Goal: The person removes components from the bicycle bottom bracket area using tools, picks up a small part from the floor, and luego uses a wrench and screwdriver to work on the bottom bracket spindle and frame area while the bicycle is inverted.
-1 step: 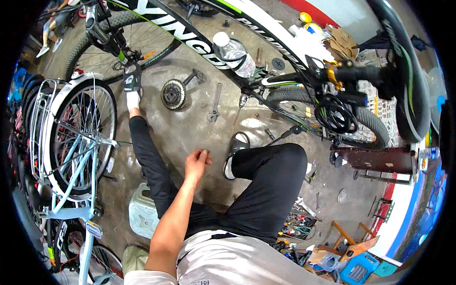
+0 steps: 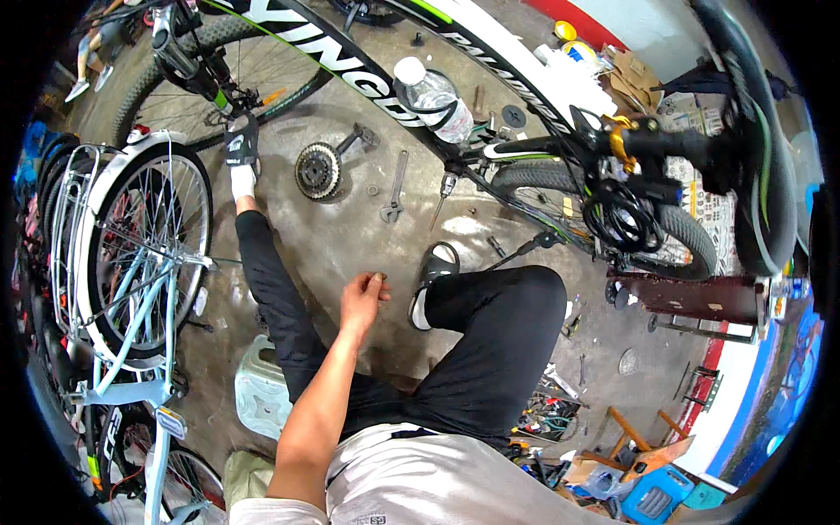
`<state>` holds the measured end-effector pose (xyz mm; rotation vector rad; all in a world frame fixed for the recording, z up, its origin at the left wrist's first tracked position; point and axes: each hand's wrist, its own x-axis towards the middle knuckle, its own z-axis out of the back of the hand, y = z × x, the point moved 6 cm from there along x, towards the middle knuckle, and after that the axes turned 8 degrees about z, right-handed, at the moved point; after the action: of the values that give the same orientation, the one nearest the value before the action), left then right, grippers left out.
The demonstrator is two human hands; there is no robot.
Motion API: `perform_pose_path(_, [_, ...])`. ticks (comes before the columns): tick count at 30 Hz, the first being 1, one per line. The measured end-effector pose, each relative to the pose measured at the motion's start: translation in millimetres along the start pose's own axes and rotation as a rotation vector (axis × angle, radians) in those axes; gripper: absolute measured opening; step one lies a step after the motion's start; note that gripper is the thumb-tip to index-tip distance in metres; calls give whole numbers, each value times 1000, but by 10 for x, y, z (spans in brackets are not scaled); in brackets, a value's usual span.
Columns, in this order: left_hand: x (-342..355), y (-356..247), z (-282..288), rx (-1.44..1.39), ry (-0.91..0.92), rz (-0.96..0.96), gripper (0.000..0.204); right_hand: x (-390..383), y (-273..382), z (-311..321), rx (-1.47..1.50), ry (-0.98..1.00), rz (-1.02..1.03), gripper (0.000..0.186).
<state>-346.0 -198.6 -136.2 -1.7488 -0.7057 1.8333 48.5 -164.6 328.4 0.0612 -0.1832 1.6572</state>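
Observation:
My left hand [image 2: 364, 302] hangs over the concrete floor between my legs, fingers curled, thumb against a fingertip; whether something small is pinched there I cannot tell. My right hand is out of view. Beyond the hand lie a chainring and crank assembly [image 2: 318, 171], an adjustable wrench [image 2: 394, 195], a long screwdriver [image 2: 442, 196] and several small parts. A black, white and green bicycle frame [image 2: 324, 61] spans the top of the view, with a plastic bottle [image 2: 446, 112] at its tube. My left sandalled foot [image 2: 242, 149] is stretched toward a tyre.
A pale blue bicycle [image 2: 162, 289] stands at left, beside a plastic stool [image 2: 258, 394]. Scattered tools [image 2: 542, 411], a blue case [image 2: 656, 494] and wooden pieces lie at lower right. A dark red bench-like object [image 2: 691, 297] is at right. A person's legs [image 2: 94, 61] show at upper left.

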Motion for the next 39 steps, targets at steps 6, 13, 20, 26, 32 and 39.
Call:
perform_pose_path(6, [309, -34, -106, -33, -36, -14, 27, 503, 422, -741, 94, 245, 140, 48])
perform_pose_path(13, [508, -189, -163, 13, -21, -48, 28, 866, 702, -1273, 116, 397, 213, 47])
perform_pose_path(20, [544, -117, -378, 87, -59, -143, 22, 1143, 827, -1601, 125, 482, 245, 47])
perform_pose_path(26, [-224, -2039, -352, 157, -244, -804, 27, 1157, 790, -1625, 128, 483, 231, 47])
perform_pose_path(32, [-510, -3528, -245, 509, -481, -977, 47, 1234, 805, -1637, 166, 446, 253, 46])
perform_pose_path(39, [-220, -3862, -413, 844, -518, -854, 53, 1295, 768, -1653, 228, 413, 257, 46])
